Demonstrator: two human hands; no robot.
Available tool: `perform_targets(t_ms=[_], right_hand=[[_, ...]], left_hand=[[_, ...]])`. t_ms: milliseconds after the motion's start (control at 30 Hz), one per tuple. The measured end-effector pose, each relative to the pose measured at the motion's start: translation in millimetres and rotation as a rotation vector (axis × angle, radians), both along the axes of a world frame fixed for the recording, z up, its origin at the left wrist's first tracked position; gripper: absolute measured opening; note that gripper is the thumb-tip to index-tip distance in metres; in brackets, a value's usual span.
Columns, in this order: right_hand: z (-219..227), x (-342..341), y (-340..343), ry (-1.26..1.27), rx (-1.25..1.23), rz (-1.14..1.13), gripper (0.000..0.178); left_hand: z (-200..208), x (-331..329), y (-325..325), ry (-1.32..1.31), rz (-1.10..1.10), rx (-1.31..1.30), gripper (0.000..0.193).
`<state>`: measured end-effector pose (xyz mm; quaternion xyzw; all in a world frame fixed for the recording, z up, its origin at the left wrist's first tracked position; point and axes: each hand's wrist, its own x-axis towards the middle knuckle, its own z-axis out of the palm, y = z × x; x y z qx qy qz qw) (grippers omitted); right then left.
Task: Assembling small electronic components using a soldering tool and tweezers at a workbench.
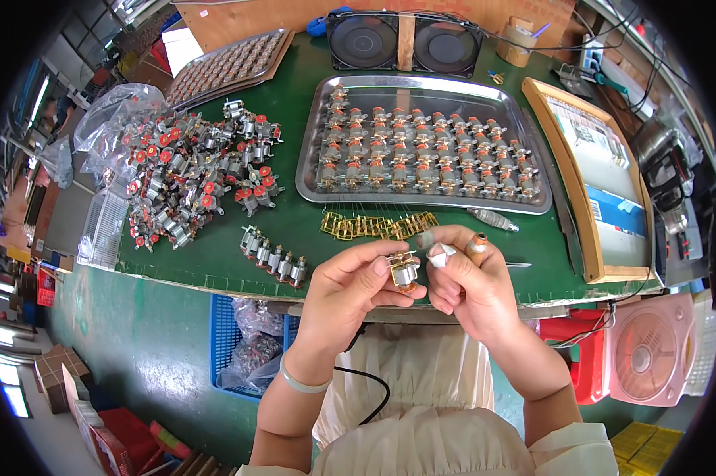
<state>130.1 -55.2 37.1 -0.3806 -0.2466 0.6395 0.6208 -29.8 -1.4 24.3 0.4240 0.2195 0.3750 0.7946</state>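
1. Left hand [350,289] raised over the near edge of the green worktop [215,258], thumb and fingers pinched shut on a small motor armature [405,271].
2. Right hand [465,278] just beside it, fingertips meeting at the same armature; taped fingertips [440,252] visible, a thin tool with a brownish handle [476,246] tucked between the fingers.
3. Both hands close together, touching around the armature, held in the air above the worktop edge.
4. Just beyond the hands, a row of small brass frames [378,226] lying on the worktop.
5. To the left of the hands, a short line of grey armatures [275,255]; farther left, a loose heap of parts with red caps [195,178] beside a clear plastic bag [116,115].
6. Behind the brass frames, a metal tray [433,91] filled with ordered rows of armatures.
7. At the far edge, a twin black fan [406,41]; at the right, a wood-framed board [592,170].
8. Below the worktop, a blue crate [227,333] and, to the right, a pink fan [652,349].
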Motion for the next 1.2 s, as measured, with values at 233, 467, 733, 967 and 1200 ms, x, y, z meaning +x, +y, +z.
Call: perform_targets(t_ms=[233, 467, 733, 967, 1200], right_hand=[[-7.2, -3.8, -0.5, -0.02, 0.13, -0.09, 0.015], [-10.9, 0.8, -5.2, 0.009, 0.11, -0.159, 0.016], [-11.3, -2.3, -18.4, -0.198, 0.09, 0.036, 0.022], [-13.7, -24.1, -13.2, -0.406, 0.248, -0.138, 0.02], [-3.8, -20.3, -10.3, -0.12, 0.155, -0.043, 0.018]], left_hand=[[2.1, 3.3, -2.3, 0.045, 0.01, 0.032, 0.028], [2.9, 4.1, -2.8, 0.025, -0.01, 0.023, 0.029], [1.4, 7.5, -6.3, -0.02, 0.084, 0.094, 0.019], [2.3, 22.9, -22.2, 0.092, 0.423, 0.446, 0.016], [-0.5, 23.2, -21.0, 0.207, 0.626, 0.638, 0.012]])
